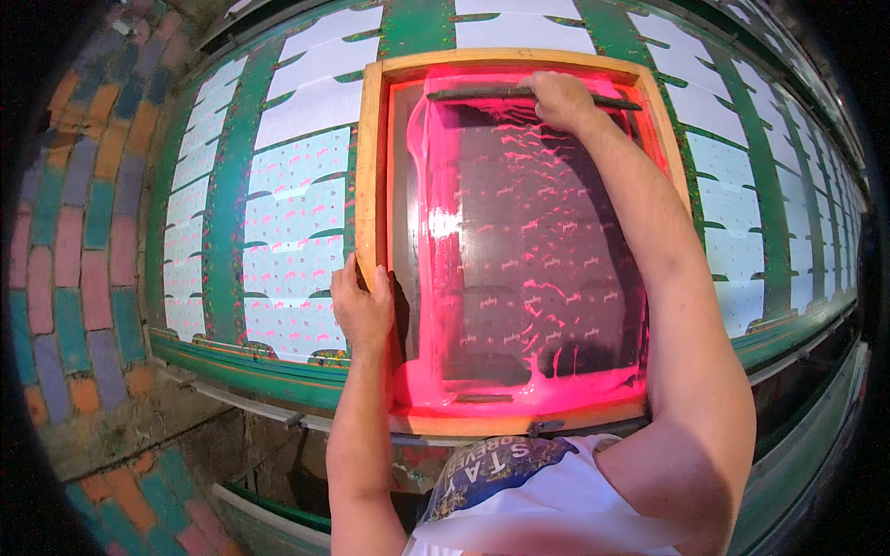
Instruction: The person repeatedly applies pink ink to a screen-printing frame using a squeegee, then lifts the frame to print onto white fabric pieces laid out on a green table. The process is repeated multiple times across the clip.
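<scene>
Right hand [561, 97] clamped over the dark long-handled squeegee bar [482, 94] at the far end of the mesh, arm stretched, so the blade sits behind the bright pink ink [436, 167]. Left hand [360, 306] grips the near-left rail of the pale wooden screen-printing frame [371, 185], pinning it flat on the green desk [227, 204]. White printed sheets [297, 213] lie left of that hand.

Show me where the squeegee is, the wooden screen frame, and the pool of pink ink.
squeegee [482, 94], head view, on its dark blade left of the right hand.
wooden screen frame [371, 167], head view, on its left rail.
pink ink [519, 387], head view, on the pool along the near edge.
</scene>
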{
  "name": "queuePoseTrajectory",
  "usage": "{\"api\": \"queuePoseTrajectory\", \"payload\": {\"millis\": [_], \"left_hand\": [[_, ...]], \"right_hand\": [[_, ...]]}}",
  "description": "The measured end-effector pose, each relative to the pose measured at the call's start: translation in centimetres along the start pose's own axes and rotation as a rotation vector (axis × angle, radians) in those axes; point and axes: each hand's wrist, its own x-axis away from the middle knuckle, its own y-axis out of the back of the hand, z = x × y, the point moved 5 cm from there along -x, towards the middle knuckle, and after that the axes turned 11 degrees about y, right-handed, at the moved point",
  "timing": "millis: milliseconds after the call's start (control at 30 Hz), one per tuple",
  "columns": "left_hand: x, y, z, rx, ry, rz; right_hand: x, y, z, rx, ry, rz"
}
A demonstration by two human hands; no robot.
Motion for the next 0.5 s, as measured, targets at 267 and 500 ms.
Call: {"api": "queuePoseTrajectory", "payload": {"millis": [267,500], "left_hand": [[-0.2,-0.2,0.1,0.010,-0.029,0.009],[-0.4,-0.3,0.6,-0.021,-0.026,0.014]], "right_hand": [[-0.6,0.5,0.1,0.036,0.029,0.100],[6.5,1.6,6.3,0.014,0.147,0.074]]}}
